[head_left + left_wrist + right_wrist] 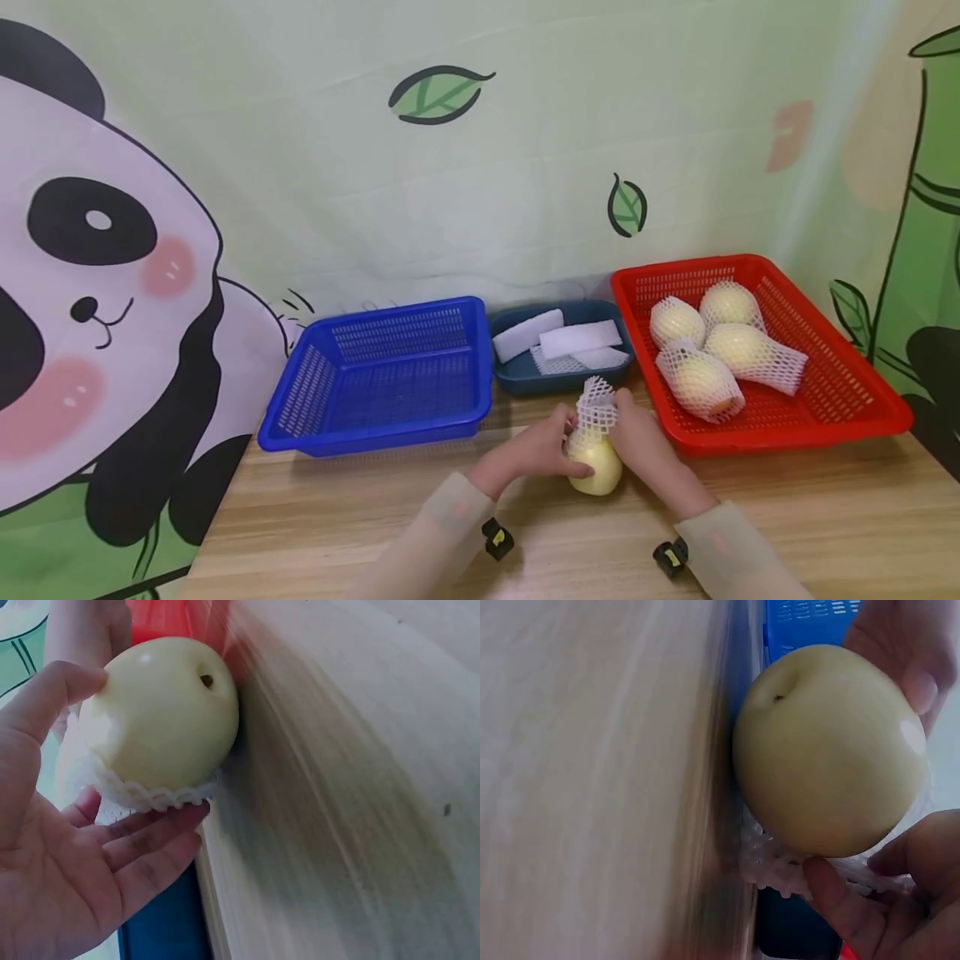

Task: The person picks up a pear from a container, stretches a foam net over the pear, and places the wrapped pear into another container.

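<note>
A pale yellow pear is on the wooden table in front of the dark teal tray, its upper part inside a white foam net sleeve. My left hand holds the pear from the left; in the left wrist view its thumb presses the bare skin and the other fingers lie along the net's edge. On the other side my right hand pinches the net, whose rim shows beside the pear in the right wrist view. The pear's bare end, with a small dark hollow, sticks out of the sleeve.
To the left stands a blue basket. Folded white foam sleeves lie in the teal tray. At right, a red basket holds several netted pears. Two small black objects show near the wrists.
</note>
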The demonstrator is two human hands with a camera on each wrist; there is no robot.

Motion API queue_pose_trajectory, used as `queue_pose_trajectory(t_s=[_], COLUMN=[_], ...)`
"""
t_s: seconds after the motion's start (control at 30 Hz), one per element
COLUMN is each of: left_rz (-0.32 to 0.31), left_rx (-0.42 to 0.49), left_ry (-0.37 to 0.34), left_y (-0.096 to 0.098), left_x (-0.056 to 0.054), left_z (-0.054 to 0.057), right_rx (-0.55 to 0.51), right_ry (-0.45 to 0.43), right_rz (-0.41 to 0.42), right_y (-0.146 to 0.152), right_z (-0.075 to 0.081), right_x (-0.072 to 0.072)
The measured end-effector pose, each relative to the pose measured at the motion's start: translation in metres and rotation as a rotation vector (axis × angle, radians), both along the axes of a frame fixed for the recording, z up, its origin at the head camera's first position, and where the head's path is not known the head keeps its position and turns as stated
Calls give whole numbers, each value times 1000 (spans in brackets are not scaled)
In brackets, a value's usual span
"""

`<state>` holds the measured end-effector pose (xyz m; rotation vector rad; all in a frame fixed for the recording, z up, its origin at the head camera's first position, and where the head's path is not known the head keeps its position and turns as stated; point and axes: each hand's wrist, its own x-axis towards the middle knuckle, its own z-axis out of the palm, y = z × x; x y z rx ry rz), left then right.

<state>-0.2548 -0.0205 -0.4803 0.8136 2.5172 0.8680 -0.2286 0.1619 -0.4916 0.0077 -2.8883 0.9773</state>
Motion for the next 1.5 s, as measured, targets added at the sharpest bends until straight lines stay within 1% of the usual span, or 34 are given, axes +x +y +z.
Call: queue_pose_trajectory(t_s=[0.07,0.17,0.27,0.33,0.5,0.63,0.7,0.77,0.9,1.0,1.07,1.17,1.23,1.3,1.4,1.5], left_rz=[0,15,32,29,-3,-17,-10,10,68,91,91,85,81,75,65,59], left_rx=[-1,13,24,20,1,-19,-14,0,42,64,69,59,53,63,80,70], left_ry=[-16,-61,-82,-78,-67,-74,-80,-87,-97,-86,-73,-59,-48,-44,-21,33], left_y=[0,0,-1,-2,0,0,1,1,1,-1,-3,-7,-10,-12,-14,-16], left_x=[0,0,0,-1,-3,-4,-3,-2,1,2,2,0,-1,-1,-1,0], left_z=[0,-1,-1,0,0,1,1,0,-4,-5,-4,-5,-6,-8,-10,-13], right_rx=[13,42,72,119,245,257,238,214,181,138,79,-19,-61,-75,-73,-55], right_ry=[-20,-56,-46,-20,31,44,52,50,8,-7,-19,-67,-100,-115,-103,-66], right_rz=[29,93,157,182,201,169,140,114,109,149,195,264,315,367,411,398], right_y=[0,1,1,0,-4,-5,-5,-4,-2,-1,1,5,8,9,8,5], right_z=[1,5,9,10,9,8,8,10,15,16,15,12,10,8,3,-3], right_x=[-1,-1,-2,-3,-3,-3,-4,-2,9,20,26,31,32,32,31,32])
